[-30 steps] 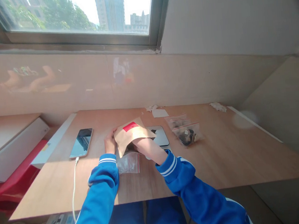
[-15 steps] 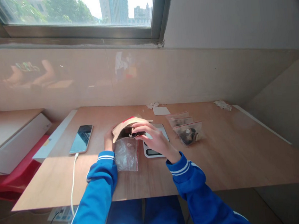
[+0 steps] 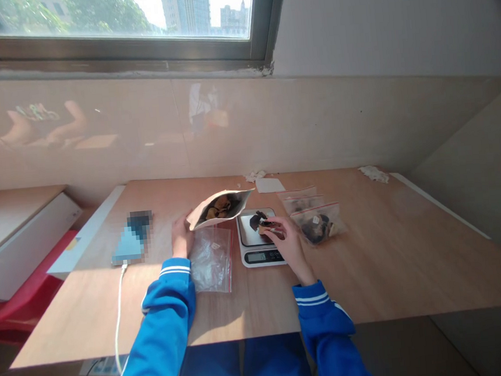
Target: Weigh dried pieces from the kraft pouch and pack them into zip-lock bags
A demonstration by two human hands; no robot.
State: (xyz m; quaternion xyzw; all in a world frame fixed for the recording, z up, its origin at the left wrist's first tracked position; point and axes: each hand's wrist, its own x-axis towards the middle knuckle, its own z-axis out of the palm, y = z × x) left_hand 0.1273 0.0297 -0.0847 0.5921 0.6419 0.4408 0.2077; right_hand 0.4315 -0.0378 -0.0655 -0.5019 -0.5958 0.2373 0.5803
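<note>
My left hand grips the left end of a pale stand-up pouch, whose wide mouth shows brown and dark dried pieces that look like dried fungus. My right hand is closed in a pinch on some dried fungus over the plate of a white kitchen scale. Another dark piece appears on or just above the plate, beside my fingertips. A clear zip bag lies flat below the pouch, left of the scale. The scale's display is too small to read.
Zip bags with dark pieces lie right of the scale. A phone with a white cable is at the left. White paper and crumpled tissue lie near the wall. The table's front edge is close to my lap.
My right hand has come out of the pouch's mouth and moved right and down over the scale, with dried pieces in its fingers. The pouch stays in my left hand, its opening now uncovered.
</note>
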